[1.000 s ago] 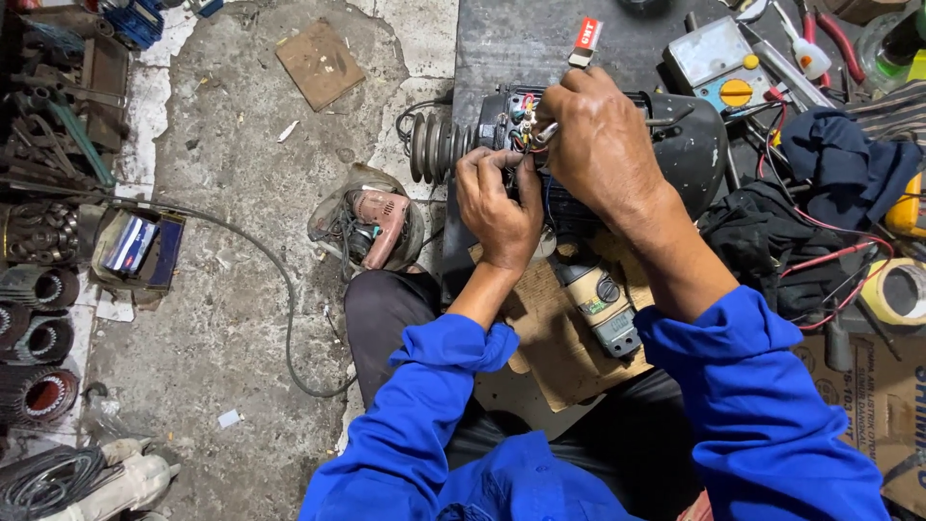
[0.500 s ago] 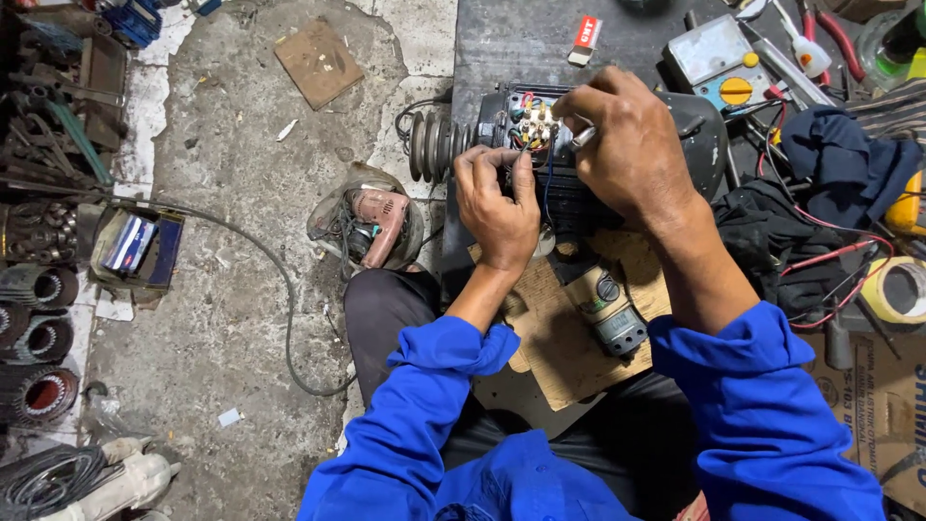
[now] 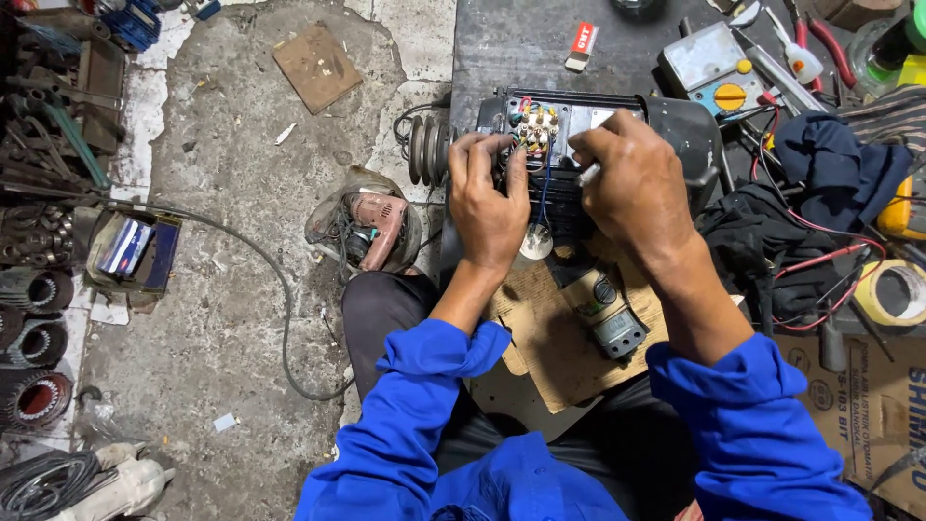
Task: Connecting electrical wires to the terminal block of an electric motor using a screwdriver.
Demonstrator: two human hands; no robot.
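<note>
A black electric motor (image 3: 666, 121) lies on a dark workbench, its pulley (image 3: 427, 150) pointing left and its terminal box (image 3: 535, 125) open, showing brass terminals and coloured wires. My left hand (image 3: 487, 203) rests on the motor's front, fingers curled at the left edge of the terminal box. My right hand (image 3: 632, 188) sits to the right of the box, pinching a thin white stick-like tool (image 3: 587, 175) that points toward the terminals. Both sleeves are blue.
A grey hand-held meter (image 3: 606, 314) lies on cardboard (image 3: 555, 342) in front of me. A yellow-dial multimeter (image 3: 709, 72), pliers, dark cloth (image 3: 834, 164), red leads and a tape roll (image 3: 889, 292) crowd the right. On the concrete floor at left: a drill in a bowl (image 3: 371, 227), cable, stator cores (image 3: 34, 338).
My right hand has drawn back to the right, uncovering the terminal box. My left hand stays on the motor's front.
</note>
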